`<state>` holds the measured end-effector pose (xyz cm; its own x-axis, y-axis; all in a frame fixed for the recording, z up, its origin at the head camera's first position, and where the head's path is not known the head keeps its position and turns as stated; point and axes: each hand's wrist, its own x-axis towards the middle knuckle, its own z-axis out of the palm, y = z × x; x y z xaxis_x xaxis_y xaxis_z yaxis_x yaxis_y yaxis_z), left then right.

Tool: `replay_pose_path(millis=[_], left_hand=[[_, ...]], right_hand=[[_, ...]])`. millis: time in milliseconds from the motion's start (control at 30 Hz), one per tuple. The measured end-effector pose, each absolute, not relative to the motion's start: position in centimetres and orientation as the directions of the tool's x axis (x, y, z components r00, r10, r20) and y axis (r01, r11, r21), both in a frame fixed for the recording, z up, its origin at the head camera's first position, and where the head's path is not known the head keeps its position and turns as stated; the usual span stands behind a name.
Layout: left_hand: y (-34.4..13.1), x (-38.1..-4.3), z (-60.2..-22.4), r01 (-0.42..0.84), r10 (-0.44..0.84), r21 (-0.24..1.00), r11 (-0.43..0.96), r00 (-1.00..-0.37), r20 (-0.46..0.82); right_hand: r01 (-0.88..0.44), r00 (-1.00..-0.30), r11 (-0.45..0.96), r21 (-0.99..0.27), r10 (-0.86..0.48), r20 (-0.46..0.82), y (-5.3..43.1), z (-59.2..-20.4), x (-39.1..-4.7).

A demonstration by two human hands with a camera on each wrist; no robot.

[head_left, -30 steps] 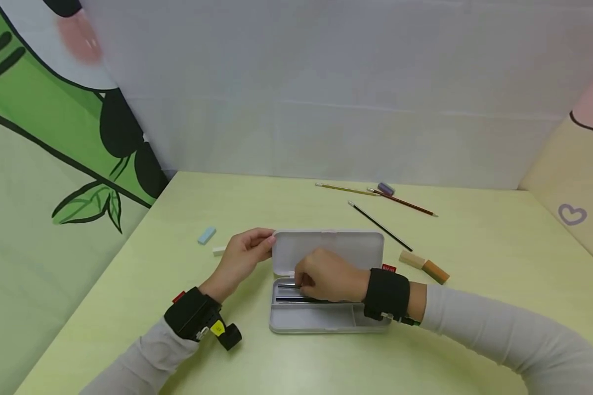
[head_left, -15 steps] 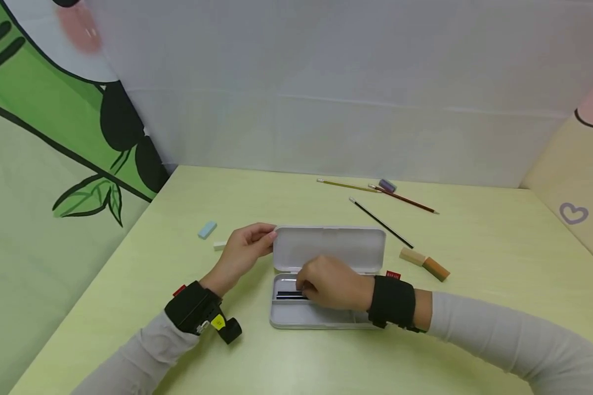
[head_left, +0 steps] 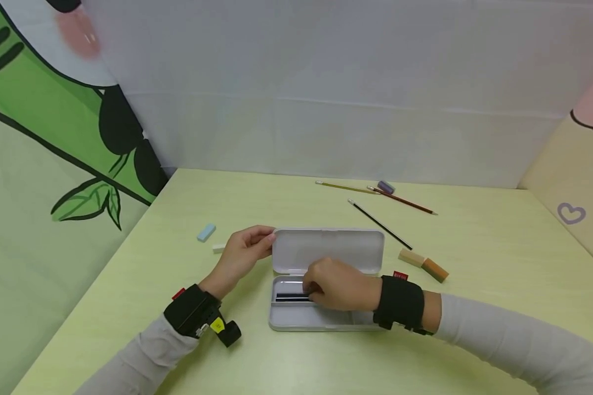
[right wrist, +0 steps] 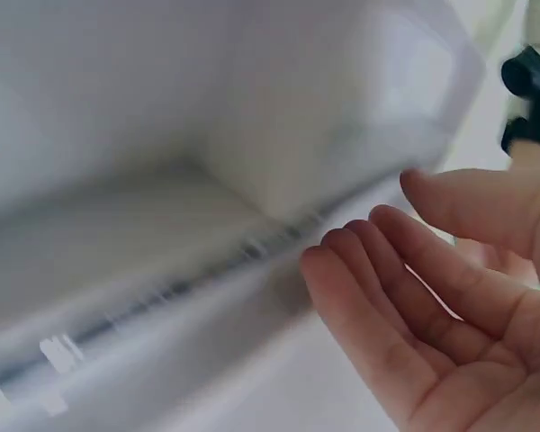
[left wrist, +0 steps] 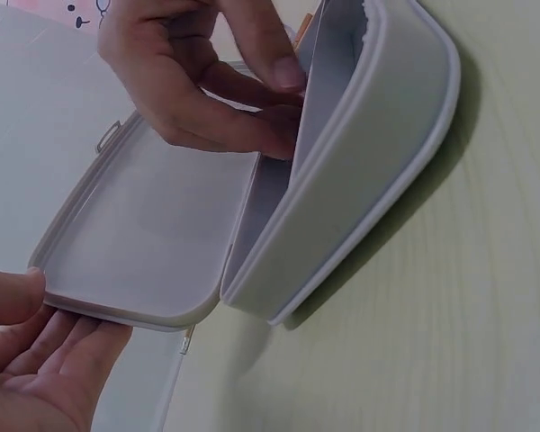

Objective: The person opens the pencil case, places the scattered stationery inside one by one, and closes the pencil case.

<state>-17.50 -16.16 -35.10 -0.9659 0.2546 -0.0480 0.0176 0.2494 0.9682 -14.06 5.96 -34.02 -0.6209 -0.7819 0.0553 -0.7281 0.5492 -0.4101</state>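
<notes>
A white pencil case (head_left: 321,325) stands with its lid (head_left: 296,249) raised on the table. My left hand (head_left: 242,258) pinches the lid's left edge; the left wrist view has the thumb on the inside and the fingers behind. Inside the rear compartment lie dark pencils (head_left: 291,297), side by side against the divider. My right hand (head_left: 343,285) reaches over them and covers their right part. In the right wrist view, its fingers (right wrist: 405,297) are loosely bent, the thumb apart from them, with nothing seen between. The pencils there are blurred.
Behind the case lie a yellow pencil (head_left: 346,187), a red pencil (head_left: 407,202), a black pencil (head_left: 379,224) and a purple eraser (head_left: 386,187). Beige and orange-brown blocks (head_left: 435,270) touch at the right. A blue eraser (head_left: 206,232) and a white block (head_left: 218,248) are at left.
My right hand has shifted a little to the right inside the case. The dark pencils, apart a second ago, now lie close together by the divider. My left hand keeps its place on the lid.
</notes>
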Motion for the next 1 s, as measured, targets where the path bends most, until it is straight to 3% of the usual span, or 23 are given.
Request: replay_pose_path(millis=[200, 300, 467, 667, 833, 1000], left_hand=[[-16.3, -17.5, -35.2, 0.022, 0.264, 0.971, 0.237, -0.964, -0.043], [-16.3, -17.7, -35.1, 0.022, 0.262, 0.971, 0.238, -0.964, -0.043], [-16.3, -17.8, -35.0, 0.011, 0.252, 0.967, 0.256, -0.966, -0.056], [-16.4, -17.8, -35.2, -0.002, 0.246, 0.968, 0.249, -0.967, -0.065], [-16.3, -17.6, -35.2, 0.003, 0.251, 0.967, 0.254, -0.966, -0.063], [-16.4, -17.4, -35.1, 0.001, 0.253, 0.964, 0.266, -0.965, -0.069]], right_hand=[[-0.732, -0.662, 0.564, -0.382, -0.722, 0.201, 7.2, -29.4, -15.0], [-0.684, -0.726, 0.623, -0.380, -0.630, 0.274, 8.6, -26.7, -16.5], [-0.559, -0.829, 0.715, -0.420, -0.482, 0.283, 12.1, -25.1, -19.1], [-0.420, -0.908, 0.788, -0.451, -0.360, 0.216, 16.6, -28.0, -22.4], [-0.377, -0.925, 0.762, -0.526, -0.336, 0.175, 21.9, -34.5, -26.8], [-0.326, -0.940, 0.814, -0.481, -0.333, 0.074, 22.8, -36.8, -27.4]])
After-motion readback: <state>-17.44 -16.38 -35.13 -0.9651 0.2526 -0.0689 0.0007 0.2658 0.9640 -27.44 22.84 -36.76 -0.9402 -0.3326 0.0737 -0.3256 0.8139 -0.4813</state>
